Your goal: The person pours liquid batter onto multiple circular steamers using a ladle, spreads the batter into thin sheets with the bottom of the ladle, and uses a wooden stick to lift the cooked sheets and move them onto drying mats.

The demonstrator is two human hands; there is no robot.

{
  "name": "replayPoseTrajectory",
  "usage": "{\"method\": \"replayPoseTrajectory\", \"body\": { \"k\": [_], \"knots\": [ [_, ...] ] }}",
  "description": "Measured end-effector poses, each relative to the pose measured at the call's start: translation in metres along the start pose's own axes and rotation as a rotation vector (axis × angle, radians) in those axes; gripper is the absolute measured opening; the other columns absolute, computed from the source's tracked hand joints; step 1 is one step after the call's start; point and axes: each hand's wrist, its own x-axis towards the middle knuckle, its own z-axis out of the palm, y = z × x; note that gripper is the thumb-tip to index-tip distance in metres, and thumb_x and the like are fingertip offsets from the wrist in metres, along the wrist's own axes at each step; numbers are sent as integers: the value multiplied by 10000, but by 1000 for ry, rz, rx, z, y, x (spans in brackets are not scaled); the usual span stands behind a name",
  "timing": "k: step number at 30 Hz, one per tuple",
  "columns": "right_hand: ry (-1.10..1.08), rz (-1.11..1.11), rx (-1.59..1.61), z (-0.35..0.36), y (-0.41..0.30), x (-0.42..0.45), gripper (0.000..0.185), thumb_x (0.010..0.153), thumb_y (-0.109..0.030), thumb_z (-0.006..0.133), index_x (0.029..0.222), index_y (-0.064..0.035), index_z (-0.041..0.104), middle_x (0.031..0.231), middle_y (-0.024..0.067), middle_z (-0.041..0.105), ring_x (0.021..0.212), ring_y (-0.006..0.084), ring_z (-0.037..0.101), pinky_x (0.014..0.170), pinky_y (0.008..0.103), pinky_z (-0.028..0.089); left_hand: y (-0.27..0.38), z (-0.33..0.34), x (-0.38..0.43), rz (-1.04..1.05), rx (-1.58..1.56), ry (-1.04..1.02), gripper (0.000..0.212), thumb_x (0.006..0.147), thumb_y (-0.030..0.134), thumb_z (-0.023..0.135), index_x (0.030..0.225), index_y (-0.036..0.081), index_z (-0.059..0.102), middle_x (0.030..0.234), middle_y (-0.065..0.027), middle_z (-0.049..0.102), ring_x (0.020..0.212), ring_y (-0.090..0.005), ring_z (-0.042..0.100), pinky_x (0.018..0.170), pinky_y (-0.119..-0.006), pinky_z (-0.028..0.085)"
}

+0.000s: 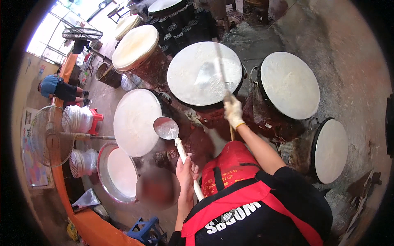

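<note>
My right hand, in a pale work glove, grips a long thin stick that is blurred by motion. The stick lies across a round drum top coated with white batter, with a shiny thinner patch at its middle. In my bare left hand is the pale handle of a metal ladle. Its wet bowl hangs by the edge of another white-coated round top. A large metal basin of white liquid stands below that top. I wear a red apron.
More white-coated drum tops stand at right, far right and upper left. Perforated black briquettes are stacked behind. Fans, a blue stool and an orange-covered table line the left. A person stands there.
</note>
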Motion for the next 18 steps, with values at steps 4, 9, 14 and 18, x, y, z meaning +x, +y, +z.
{"method": "replayPoseTrajectory", "body": {
  "k": [4, 9, 14, 18],
  "knots": [
    [-362, 269, 7, 18, -47, -14, 446, 800, -102, 473, 1232, -57, 573, 622, -48, 472, 429, 55, 396, 374, 218, 328, 2, -12, 7, 14, 3, -17, 135, 945, 170, 518, 1036, 73, 494, 680, 2, 424, 554, -81, 410, 390, -192, 292],
    [62, 17, 31, -28, 24, -9, 550, 898, -418, 574, 1255, 0, 537, 964, 51, 628, 794, 91, 540, 724, 247, 463, 9, -16, 7, -68, 51, -35, 99, 940, 151, 524, 996, 79, 483, 734, 2, 454, 557, -73, 409, 402, -177, 295],
    [-282, 326, -2, 3, -19, -38, 544, 872, -451, 611, 1200, -18, 588, 744, -10, 574, 643, 61, 521, 599, 221, 454, 8, -31, 13, -90, 42, -89, 106, 946, 160, 518, 1000, 79, 477, 763, 1, 476, 545, -62, 409, 406, -173, 301],
    [32, -84, -23, -28, -3, 23, 454, 879, -419, 607, 1161, -64, 628, 632, -48, 475, 480, 57, 391, 438, 255, 354, 9, -30, 7, -80, -28, -109, 115, 952, 169, 507, 1019, 79, 482, 764, -4, 483, 543, -64, 414, 411, -183, 314]
  ]
}}
